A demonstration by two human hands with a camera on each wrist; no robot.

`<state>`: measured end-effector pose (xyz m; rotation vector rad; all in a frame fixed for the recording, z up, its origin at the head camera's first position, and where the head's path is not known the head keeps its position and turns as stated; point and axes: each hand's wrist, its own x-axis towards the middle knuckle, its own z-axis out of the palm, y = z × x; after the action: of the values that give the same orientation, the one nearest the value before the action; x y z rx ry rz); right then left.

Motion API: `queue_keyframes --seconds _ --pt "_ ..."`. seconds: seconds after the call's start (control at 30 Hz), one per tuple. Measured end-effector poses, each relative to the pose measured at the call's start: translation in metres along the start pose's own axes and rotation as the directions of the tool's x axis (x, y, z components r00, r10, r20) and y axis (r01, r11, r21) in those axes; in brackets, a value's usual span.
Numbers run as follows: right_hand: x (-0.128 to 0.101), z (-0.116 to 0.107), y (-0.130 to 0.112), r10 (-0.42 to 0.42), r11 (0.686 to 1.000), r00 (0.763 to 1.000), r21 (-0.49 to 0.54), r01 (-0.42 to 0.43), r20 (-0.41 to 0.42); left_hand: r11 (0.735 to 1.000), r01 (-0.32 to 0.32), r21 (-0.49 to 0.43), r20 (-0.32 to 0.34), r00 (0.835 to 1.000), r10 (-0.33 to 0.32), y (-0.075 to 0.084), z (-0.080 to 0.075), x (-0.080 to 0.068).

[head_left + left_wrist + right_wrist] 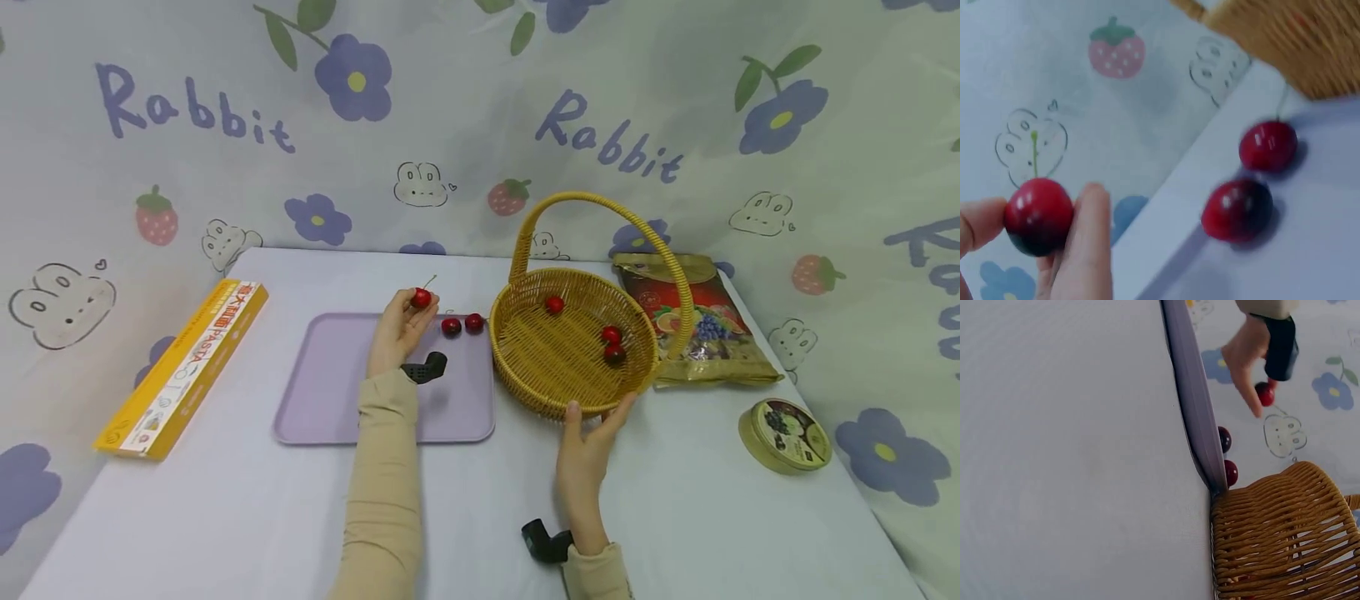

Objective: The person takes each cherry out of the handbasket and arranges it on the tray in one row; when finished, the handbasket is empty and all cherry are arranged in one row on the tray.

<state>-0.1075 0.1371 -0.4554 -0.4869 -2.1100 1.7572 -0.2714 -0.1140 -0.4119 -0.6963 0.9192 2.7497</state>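
My left hand (399, 332) pinches a red cherry (422, 297) with a thin green stem between thumb and fingers, raised over the far edge of the lilac tray (330, 375). Close by, two dark red cherries, one (1238, 210) and another (1268, 146), sit at the tray's far right corner. My right hand (585, 458) touches the near rim of a yellow wicker basket (517, 383), thumb and a finger straight and spread apart; its other fingers are mostly hidden. Inside the basket lie three cherries, one (554, 305) at the back and two touching at the right, including a red one (611, 335).
A tall handle (600, 202) arches over the basket. Left of the tray lies a yellow pasta box (183, 367). Behind the basket at right is a gold and red fruit-print bag (712, 321), with a round gold tin (787, 435) nearer the table's right edge.
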Motion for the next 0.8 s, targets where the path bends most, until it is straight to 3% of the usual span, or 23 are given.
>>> queue_keyframes --seconds 0.07,0.17,0.3,0.47,0.6,0.7,0.8 --pt "0.002 -0.001 0.0 -0.003 1.0 1.0 0.009 0.003 -0.005 0.997 -0.077 0.009 -0.056 0.995 0.077 -0.002 -0.004 0.002" --pt "0.0 -0.002 0.001 -0.003 1.0 1.0 0.03 0.003 -0.008 0.982 -0.176 0.073 -0.145 0.972 0.185 -0.011 -0.008 0.002" --pt "-0.009 -0.003 0.001 0.027 0.998 1.0 0.06 -0.026 -0.008 0.945 -0.233 0.231 -0.265 0.919 0.291 -0.027 -0.011 -0.002" --pt "-0.011 -0.001 -0.002 0.015 0.997 1.0 0.071 -0.015 0.0 0.895 -0.311 0.32 -0.307 0.86 0.408 -0.04 -0.004 -0.001" --pt "-0.006 -0.001 -0.005 0.005 0.998 1.0 0.064 -0.005 0.011 0.854 -0.334 0.399 -0.337 0.813 0.475 -0.05 0.002 0.006" --pt "-0.003 0.0 -0.006 0.01 0.998 1.0 0.058 -0.011 0.015 0.813 -0.313 0.49 -0.361 0.777 0.516 -0.058 0.002 0.009" --pt "-0.001 0.0 -0.006 0.013 0.998 1.0 0.063 -0.015 0.022 0.773 -0.295 0.562 -0.364 0.751 0.551 -0.063 0.002 0.012"
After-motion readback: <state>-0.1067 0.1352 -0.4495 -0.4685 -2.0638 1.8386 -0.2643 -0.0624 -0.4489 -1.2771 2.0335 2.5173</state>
